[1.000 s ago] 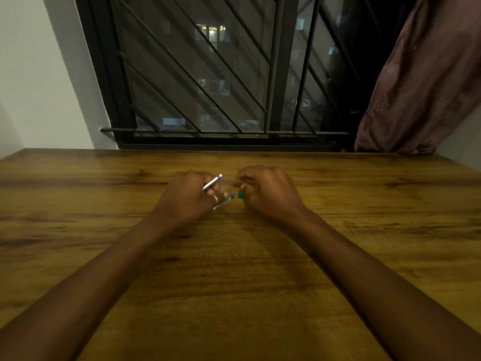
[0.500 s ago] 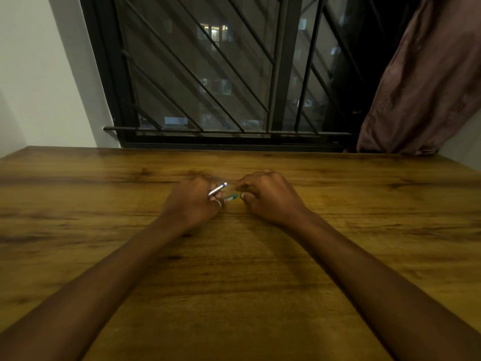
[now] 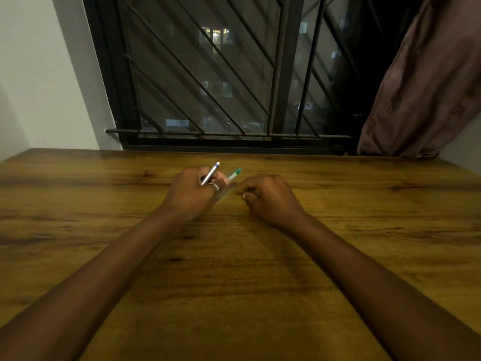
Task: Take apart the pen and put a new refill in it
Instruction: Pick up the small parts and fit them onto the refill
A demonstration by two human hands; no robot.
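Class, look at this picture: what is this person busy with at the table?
A person is working on a pen over a wooden table. The left hand holds two slim pieces: a silver pen part and a clear piece with a green end. The right hand is curled shut close by; what it holds is hidden.

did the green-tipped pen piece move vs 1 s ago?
Yes. The green-tipped pen piece has swung up and away from the right hand, toward the window frame; now only the left hand holds it, beside the silver barrel.
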